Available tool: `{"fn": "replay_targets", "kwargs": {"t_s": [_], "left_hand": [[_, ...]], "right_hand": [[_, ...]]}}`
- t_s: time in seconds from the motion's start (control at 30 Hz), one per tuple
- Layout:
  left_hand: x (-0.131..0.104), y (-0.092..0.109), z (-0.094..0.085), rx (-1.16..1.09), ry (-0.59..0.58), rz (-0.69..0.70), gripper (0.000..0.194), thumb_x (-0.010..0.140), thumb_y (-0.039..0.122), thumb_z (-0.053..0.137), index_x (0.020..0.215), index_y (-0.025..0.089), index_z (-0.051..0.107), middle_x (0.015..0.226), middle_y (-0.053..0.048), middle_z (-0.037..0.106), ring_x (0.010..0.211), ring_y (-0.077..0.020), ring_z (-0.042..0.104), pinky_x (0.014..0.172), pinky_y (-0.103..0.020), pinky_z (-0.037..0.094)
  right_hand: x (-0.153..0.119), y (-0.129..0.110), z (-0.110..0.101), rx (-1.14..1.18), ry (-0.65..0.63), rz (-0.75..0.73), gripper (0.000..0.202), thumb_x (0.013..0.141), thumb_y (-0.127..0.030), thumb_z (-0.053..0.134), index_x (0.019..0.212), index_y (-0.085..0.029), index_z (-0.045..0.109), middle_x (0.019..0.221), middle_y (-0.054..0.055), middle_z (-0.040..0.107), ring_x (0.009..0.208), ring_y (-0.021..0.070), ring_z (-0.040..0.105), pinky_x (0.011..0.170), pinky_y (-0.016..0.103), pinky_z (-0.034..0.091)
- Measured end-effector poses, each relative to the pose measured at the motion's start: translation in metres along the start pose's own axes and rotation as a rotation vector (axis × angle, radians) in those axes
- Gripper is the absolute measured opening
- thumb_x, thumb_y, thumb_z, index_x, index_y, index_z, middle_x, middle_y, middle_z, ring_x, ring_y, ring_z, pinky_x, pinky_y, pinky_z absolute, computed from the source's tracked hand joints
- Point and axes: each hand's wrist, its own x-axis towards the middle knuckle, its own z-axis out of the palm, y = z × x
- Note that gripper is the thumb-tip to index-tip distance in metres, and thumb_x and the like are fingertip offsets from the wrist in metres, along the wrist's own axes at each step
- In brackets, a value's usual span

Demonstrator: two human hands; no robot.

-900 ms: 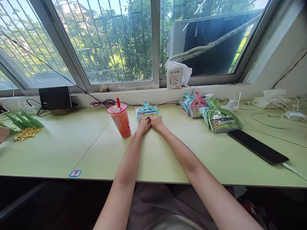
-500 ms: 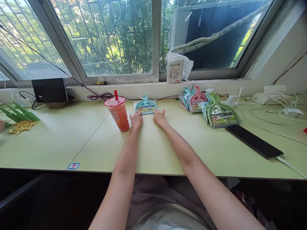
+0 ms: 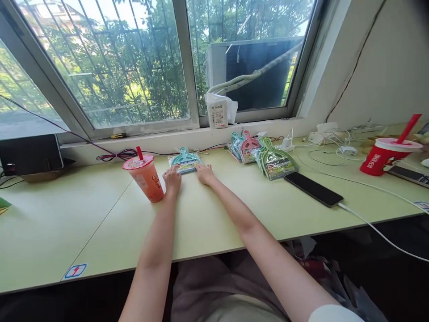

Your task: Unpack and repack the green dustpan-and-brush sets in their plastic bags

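Note:
A teal mini dustpan set in a clear packet (image 3: 185,161) lies flat on the light green desk (image 3: 214,214) near the window sill. My left hand (image 3: 172,180) rests at the packet's near left corner, fingers curled down on it. My right hand (image 3: 204,173) rests at its near right corner in the same way. Both arms reach straight out across the desk. An orange drink cup (image 3: 145,177) with a red straw stands just left of my left hand.
A pile of green, pink and teal packaged dustpan sets (image 3: 261,154) lies to the right, with a black phone (image 3: 313,189) on a white cable beside it. A red cup (image 3: 385,155) stands far right. A black device (image 3: 29,154) sits at the far left. Chargers and cables (image 3: 330,138) crowd the sill.
My hands, touching each other over the packet at first, have spread apart to its two near corners. The camera has turned right, bringing the red cup into view.

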Motion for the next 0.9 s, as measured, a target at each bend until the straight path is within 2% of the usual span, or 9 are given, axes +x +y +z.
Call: {"fn": "replay_targets", "kwargs": {"t_s": [0.1, 0.2, 0.33, 0.43, 0.5, 0.57, 0.67, 0.8, 0.9], "left_hand": [[-0.001, 0.004, -0.011, -0.029, 0.146, 0.022, 0.046, 0.091, 0.012, 0.035, 0.130, 0.020, 0.059, 0.139, -0.010, 0.060, 0.129, -0.0253, 0.052, 0.110, -0.040, 0.038], [-0.005, 0.010, -0.015, -0.035, 0.202, 0.071, 0.044, 0.091, 0.010, 0.034, 0.123, 0.021, 0.063, 0.143, -0.008, 0.057, 0.131, -0.0244, 0.050, 0.109, -0.039, 0.039], [-0.007, 0.017, -0.009, -0.066, 0.195, 0.184, 0.040, 0.092, 0.010, 0.035, 0.115, 0.020, 0.066, 0.140, -0.010, 0.057, 0.130, -0.0248, 0.051, 0.108, -0.040, 0.039], [-0.005, 0.019, -0.002, -0.103, 0.166, 0.284, 0.036, 0.091, 0.010, 0.037, 0.106, 0.019, 0.069, 0.134, -0.012, 0.059, 0.127, -0.0278, 0.054, 0.106, -0.044, 0.040], [-0.004, 0.019, 0.002, -0.123, 0.167, 0.348, 0.033, 0.090, 0.010, 0.039, 0.099, 0.019, 0.070, 0.129, -0.013, 0.062, 0.124, -0.0298, 0.055, 0.105, -0.046, 0.042], [-0.002, 0.018, 0.006, -0.133, 0.172, 0.390, 0.032, 0.089, 0.010, 0.040, 0.093, 0.018, 0.070, 0.123, -0.014, 0.064, 0.121, -0.0311, 0.057, 0.103, -0.047, 0.043], [-0.002, 0.016, 0.007, -0.136, 0.171, 0.404, 0.031, 0.089, 0.011, 0.040, 0.087, 0.019, 0.070, 0.119, -0.015, 0.065, 0.117, -0.0321, 0.059, 0.099, -0.049, 0.046], [-0.003, 0.014, 0.006, -0.154, 0.177, 0.392, 0.031, 0.088, 0.011, 0.041, 0.083, 0.020, 0.070, 0.116, -0.014, 0.066, 0.116, -0.0322, 0.059, 0.096, -0.049, 0.049], [-0.004, 0.013, 0.004, -0.178, 0.164, 0.380, 0.032, 0.089, 0.012, 0.040, 0.081, 0.020, 0.069, 0.115, -0.015, 0.066, 0.115, -0.0328, 0.059, 0.095, -0.050, 0.049]], "right_hand": [[-0.009, 0.011, -0.027, -0.033, 0.167, -0.120, 0.063, 0.088, -0.008, 0.037, 0.148, -0.027, 0.043, 0.164, 0.003, 0.032, 0.146, 0.0230, 0.031, 0.113, 0.046, 0.029], [-0.024, 0.040, -0.068, -0.083, 0.357, -0.064, 0.058, 0.093, -0.010, 0.033, 0.148, -0.024, 0.042, 0.162, 0.006, 0.035, 0.144, 0.0268, 0.030, 0.113, 0.045, 0.027], [-0.051, 0.123, -0.122, -0.167, 0.422, 0.329, 0.044, 0.098, -0.025, 0.037, 0.138, -0.011, 0.051, 0.141, 0.022, 0.053, 0.129, 0.0358, 0.043, 0.107, 0.053, 0.032], [-0.073, 0.198, -0.147, -0.230, 0.425, 0.571, 0.046, 0.098, -0.036, 0.044, 0.133, -0.008, 0.055, 0.137, 0.024, 0.055, 0.129, 0.0357, 0.045, 0.107, 0.055, 0.032], [-0.084, 0.240, -0.154, -0.235, 0.369, 0.705, 0.056, 0.096, -0.045, 0.050, 0.136, -0.006, 0.053, 0.142, 0.025, 0.052, 0.134, 0.0370, 0.041, 0.110, 0.058, 0.029], [-0.090, 0.268, -0.155, -0.144, 0.221, 0.826, 0.062, 0.094, -0.053, 0.053, 0.135, -0.006, 0.056, 0.140, 0.026, 0.053, 0.133, 0.0391, 0.044, 0.110, 0.060, 0.028], [-0.088, 0.281, -0.149, -0.061, 0.108, 0.885, 0.064, 0.092, -0.059, 0.055, 0.128, -0.007, 0.063, 0.135, 0.027, 0.058, 0.130, 0.0390, 0.048, 0.108, 0.057, 0.030], [-0.080, 0.267, -0.144, -0.118, 0.259, 0.916, 0.062, 0.087, -0.059, 0.059, 0.122, -0.008, 0.067, 0.126, 0.027, 0.063, 0.127, 0.0379, 0.051, 0.107, 0.056, 0.030], [-0.077, 0.254, -0.156, -0.161, 0.300, 0.887, 0.055, 0.088, -0.054, 0.057, 0.114, -0.008, 0.070, 0.116, 0.025, 0.068, 0.113, 0.0347, 0.060, 0.107, 0.055, 0.027]]}}
